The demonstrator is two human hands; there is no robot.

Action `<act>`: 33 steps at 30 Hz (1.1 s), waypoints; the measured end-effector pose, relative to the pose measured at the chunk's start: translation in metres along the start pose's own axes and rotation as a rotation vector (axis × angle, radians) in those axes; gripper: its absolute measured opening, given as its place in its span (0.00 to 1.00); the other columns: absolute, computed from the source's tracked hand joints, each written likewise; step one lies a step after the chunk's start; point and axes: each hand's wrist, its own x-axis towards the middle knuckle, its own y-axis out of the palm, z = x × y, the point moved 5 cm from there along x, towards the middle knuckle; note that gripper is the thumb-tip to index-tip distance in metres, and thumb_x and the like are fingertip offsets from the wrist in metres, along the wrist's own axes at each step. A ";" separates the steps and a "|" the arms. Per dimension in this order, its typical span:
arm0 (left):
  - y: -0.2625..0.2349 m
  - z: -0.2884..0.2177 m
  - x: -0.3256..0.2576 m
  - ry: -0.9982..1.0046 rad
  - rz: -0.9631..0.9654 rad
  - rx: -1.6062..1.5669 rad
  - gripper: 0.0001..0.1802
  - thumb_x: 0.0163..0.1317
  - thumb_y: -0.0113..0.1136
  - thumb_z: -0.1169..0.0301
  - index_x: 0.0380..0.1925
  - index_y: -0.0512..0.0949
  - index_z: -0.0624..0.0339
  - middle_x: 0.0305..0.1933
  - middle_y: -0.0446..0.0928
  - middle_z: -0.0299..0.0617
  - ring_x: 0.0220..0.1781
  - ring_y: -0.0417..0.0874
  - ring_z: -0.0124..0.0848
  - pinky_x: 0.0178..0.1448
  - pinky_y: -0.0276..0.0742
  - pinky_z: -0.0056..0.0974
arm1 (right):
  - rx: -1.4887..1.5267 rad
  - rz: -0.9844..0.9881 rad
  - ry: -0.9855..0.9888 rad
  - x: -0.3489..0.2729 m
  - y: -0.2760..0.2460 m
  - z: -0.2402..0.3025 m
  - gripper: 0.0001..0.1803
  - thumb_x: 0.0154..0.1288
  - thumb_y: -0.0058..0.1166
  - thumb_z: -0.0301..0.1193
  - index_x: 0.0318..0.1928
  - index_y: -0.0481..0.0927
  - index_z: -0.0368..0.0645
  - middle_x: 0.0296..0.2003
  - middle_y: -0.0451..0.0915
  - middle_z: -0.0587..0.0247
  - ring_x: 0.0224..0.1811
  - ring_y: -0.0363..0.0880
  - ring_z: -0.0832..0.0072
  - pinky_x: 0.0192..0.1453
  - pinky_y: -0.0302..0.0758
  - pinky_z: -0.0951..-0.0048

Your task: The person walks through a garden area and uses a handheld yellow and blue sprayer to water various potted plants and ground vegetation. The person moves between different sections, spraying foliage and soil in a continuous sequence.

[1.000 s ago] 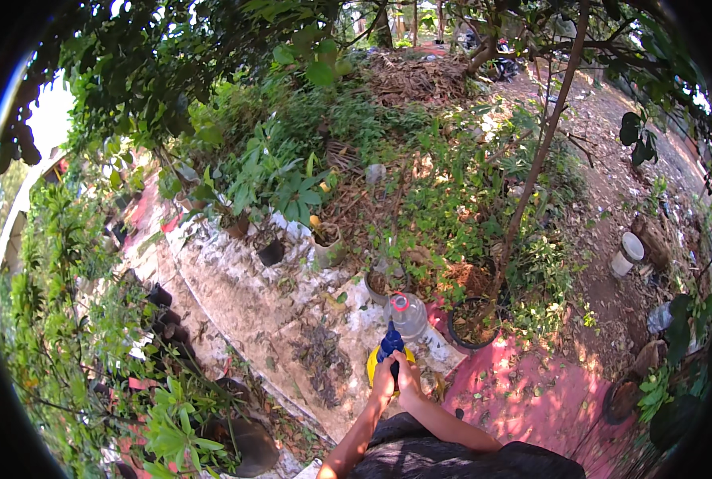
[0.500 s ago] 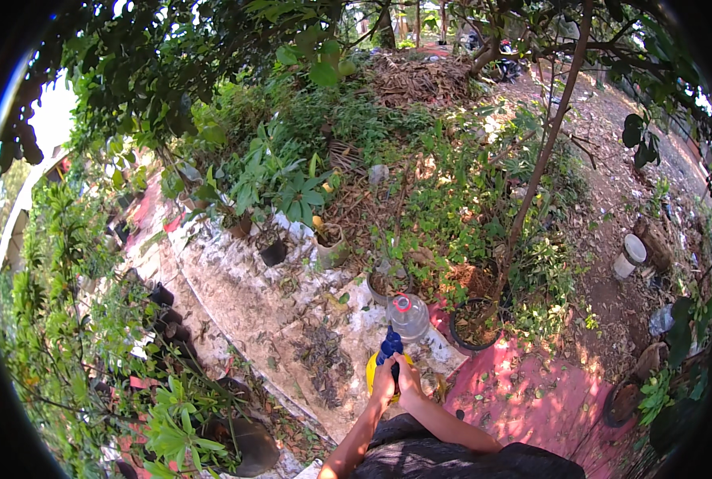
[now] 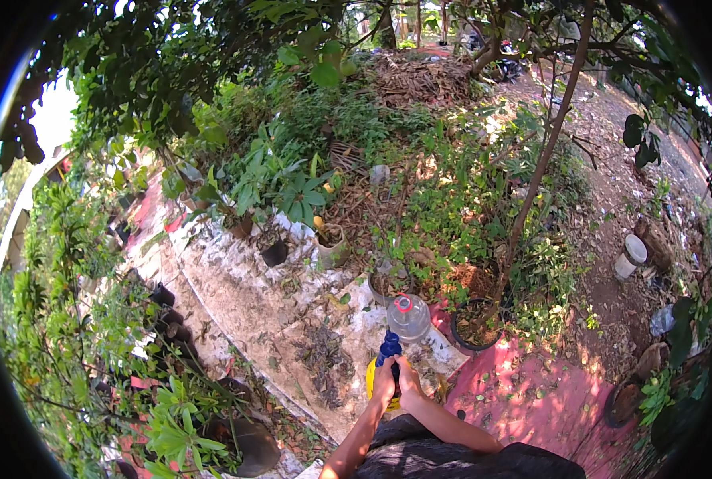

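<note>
Both hands are close together at the lower middle. My left hand and my right hand are closed around a blue ridged piece with a dark lower part, whose exact kind I cannot make out. Its blue end points away from me, above the fingers. A rounded yellow thing shows behind and below the hands, mostly covered by them. Just beyond the blue piece, a large clear plastic bottle with a red ring at its neck stands on the ground.
A black planter with a slim tree stands right of the bottle. Pale, dirty sheeting and a red mat cover the ground. Potted plants line the left. A white bucket sits far right. Leafy branches hang overhead.
The blue piece has turned in my grip and now looks narrower and straighter. My hands have hardly shifted, and the clear bottle stays in place.
</note>
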 end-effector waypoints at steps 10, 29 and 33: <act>-0.001 -0.008 -0.002 0.239 -0.031 0.166 0.22 0.67 0.42 0.54 0.29 0.78 0.57 0.20 0.74 0.35 0.17 0.72 0.24 0.19 0.62 0.31 | -0.007 -0.016 0.038 0.010 -0.003 -0.013 0.22 0.61 0.53 0.48 0.43 0.79 0.43 0.34 0.80 0.65 0.34 0.77 0.73 0.38 0.72 0.71; 0.008 -0.010 -0.011 -0.117 0.045 0.113 0.21 0.65 0.46 0.54 0.35 0.79 0.60 0.28 0.77 0.38 0.27 0.76 0.27 0.31 0.70 0.33 | 0.068 -0.096 0.091 0.015 -0.009 -0.017 0.23 0.62 0.50 0.48 0.46 0.80 0.42 0.36 0.80 0.63 0.38 0.76 0.73 0.45 0.70 0.72; 0.009 -0.003 -0.003 -0.024 0.090 0.204 0.21 0.64 0.46 0.55 0.38 0.80 0.60 0.34 0.79 0.38 0.34 0.78 0.28 0.40 0.72 0.34 | 0.075 -0.112 -0.007 0.013 -0.009 -0.015 0.23 0.63 0.49 0.48 0.44 0.79 0.40 0.35 0.79 0.63 0.38 0.76 0.73 0.45 0.69 0.72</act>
